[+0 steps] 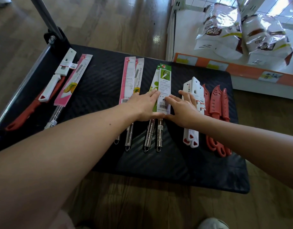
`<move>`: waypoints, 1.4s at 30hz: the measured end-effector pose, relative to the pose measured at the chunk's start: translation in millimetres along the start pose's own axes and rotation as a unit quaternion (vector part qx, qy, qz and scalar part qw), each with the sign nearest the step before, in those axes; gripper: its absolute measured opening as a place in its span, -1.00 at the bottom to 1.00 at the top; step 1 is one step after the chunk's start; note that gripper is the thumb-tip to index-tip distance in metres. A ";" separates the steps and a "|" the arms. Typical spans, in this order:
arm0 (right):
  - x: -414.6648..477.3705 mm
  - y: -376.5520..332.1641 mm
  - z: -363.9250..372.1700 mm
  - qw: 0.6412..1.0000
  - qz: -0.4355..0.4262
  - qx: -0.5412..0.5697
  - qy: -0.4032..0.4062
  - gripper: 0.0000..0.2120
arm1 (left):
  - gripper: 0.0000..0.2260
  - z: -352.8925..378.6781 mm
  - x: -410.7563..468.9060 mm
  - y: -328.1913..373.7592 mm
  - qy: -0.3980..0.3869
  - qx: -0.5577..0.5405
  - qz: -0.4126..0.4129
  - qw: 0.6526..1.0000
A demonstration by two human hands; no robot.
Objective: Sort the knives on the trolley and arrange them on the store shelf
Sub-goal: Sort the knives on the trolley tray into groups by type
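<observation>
The black trolley deck [175, 171] carries knives lengthwise. At left a white knife [57, 80] lies over a red knife [26, 113], beside a pink pack [73, 81]. In the centre are two pink packs [129, 76] and green packs [164, 80]. At right are white knives [193, 90], then red knives [216, 103].

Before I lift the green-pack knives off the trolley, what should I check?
1. Green-pack knives side by side, handles level: ok.
2. Grip: not ok; left hand and right hand lie flat on them.
3. Blades covered by packs or sheaths: ok.
4. Sorting finished: not ok; stray knives lie apart at the trolley's left end.
5. Room on the shelf: cannot tell; only snack bags show.
</observation>
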State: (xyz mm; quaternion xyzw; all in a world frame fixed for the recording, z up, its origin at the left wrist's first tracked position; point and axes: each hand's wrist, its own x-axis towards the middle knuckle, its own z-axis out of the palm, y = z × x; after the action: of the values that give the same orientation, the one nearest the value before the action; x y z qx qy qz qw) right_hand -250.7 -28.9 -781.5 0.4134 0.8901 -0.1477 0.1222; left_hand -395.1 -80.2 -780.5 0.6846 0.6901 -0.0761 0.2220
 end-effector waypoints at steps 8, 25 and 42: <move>-17.1 38.1 -9.8 0.999 0.024 0.020 0.041 -0.37 | -0.29 -2.0 5.5 22.4 0.076 0.071 0.014 0.995; -39.1 86.1 -11.1 0.995 0.067 0.016 -0.065 -0.18 | -0.14 11.1 13.9 48.9 -0.006 0.147 0.061 0.987; -34.6 68.3 3.0 0.998 0.061 0.030 -0.004 -0.21 | 0.09 18.5 23.3 52.9 0.023 0.078 -0.011 0.997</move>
State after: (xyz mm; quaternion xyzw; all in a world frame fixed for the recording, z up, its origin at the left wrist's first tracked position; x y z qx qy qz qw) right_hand -176.0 -12.2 -783.5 0.4701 0.8578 -0.1679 0.1221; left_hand -338.7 -63.8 -796.0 0.6941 0.6941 -0.1164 0.1511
